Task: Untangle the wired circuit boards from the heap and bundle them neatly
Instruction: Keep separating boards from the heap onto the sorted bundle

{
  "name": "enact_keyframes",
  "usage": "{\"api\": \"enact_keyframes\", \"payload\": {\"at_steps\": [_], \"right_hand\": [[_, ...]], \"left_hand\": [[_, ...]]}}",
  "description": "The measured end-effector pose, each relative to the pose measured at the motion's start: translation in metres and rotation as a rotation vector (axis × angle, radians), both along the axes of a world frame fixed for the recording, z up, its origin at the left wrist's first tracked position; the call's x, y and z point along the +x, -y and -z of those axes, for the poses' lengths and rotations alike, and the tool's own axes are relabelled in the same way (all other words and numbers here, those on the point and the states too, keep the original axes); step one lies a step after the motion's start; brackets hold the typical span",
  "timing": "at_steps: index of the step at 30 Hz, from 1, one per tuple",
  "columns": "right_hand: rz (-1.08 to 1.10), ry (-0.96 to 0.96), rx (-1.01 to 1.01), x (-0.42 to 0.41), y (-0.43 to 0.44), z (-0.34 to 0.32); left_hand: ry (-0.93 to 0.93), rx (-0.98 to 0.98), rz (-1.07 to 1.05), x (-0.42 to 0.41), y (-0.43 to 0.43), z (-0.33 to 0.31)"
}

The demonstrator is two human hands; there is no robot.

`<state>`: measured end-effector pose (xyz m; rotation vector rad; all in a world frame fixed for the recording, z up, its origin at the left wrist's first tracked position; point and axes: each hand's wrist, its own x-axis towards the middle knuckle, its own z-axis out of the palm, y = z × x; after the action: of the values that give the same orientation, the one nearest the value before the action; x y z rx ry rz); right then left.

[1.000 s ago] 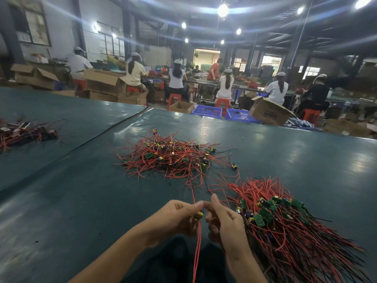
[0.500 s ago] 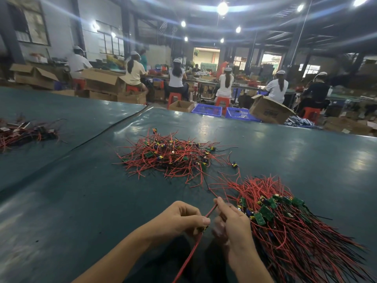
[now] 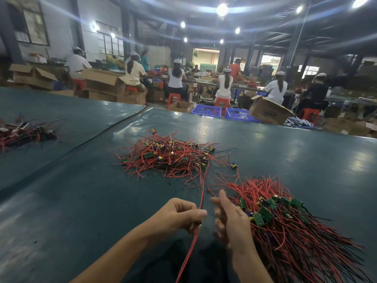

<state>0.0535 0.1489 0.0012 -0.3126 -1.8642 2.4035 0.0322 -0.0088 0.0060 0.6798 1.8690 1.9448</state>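
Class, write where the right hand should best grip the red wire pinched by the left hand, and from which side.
Probably the straight stretch of the red wire just above where the left hand pinches it, taken from the right: it runs taut toward the heap, with the open right hand beside it.

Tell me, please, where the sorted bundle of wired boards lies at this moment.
In the head view, the sorted bundle lies lower right on the green table, just right of the right hand, nearer than the tangled heap.
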Motion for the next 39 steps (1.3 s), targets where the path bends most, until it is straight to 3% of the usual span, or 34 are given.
{"api": "enact_keyframes", "payload": {"at_steps": [5, 8, 14, 18, 21, 25, 28, 30, 33, 39], "right_hand": [[-0.139, -0.014, 0.030, 0.007, 0.016, -0.002], [-0.045, 0.003, 0.034, 0.004, 0.010, 0.000], [0.190, 0.035, -0.288, -0.008, -0.011, -0.002], [0.272, 0.023, -0.345, -0.011, -0.026, 0.000], [0.158, 0.009, -0.273, -0.009, -0.020, 0.000], [-0.163, 0.073, -0.022, -0.003, 0.005, 0.005], [-0.300, 0.082, -0.071, 0.006, 0.019, 0.004], [-0.197, 0.059, -0.106, 0.008, 0.020, 0.002], [0.094, 0.035, -0.086, 0.003, 0.011, 0.002], [0.467, -0.089, -0.321, 0.000, -0.004, -0.002]], "left_hand": [[-0.017, -0.050, 0.040, 0.003, -0.001, 0.001], [-0.011, -0.063, 0.031, 0.002, -0.001, 0.001], [0.015, -0.028, 0.141, 0.004, 0.000, -0.001], [0.054, 0.021, 0.161, 0.003, 0.000, -0.001], [0.089, 0.066, 0.115, -0.001, -0.001, 0.001], [0.212, 0.047, 0.170, -0.004, -0.005, -0.002], [0.320, 0.064, 0.229, -0.004, -0.003, -0.002], [0.329, 0.097, 0.194, -0.005, -0.001, 0.000], [0.525, 0.168, 0.020, -0.011, 0.001, 0.008], [0.618, 0.255, -0.169, -0.015, 0.000, 0.015]]}}
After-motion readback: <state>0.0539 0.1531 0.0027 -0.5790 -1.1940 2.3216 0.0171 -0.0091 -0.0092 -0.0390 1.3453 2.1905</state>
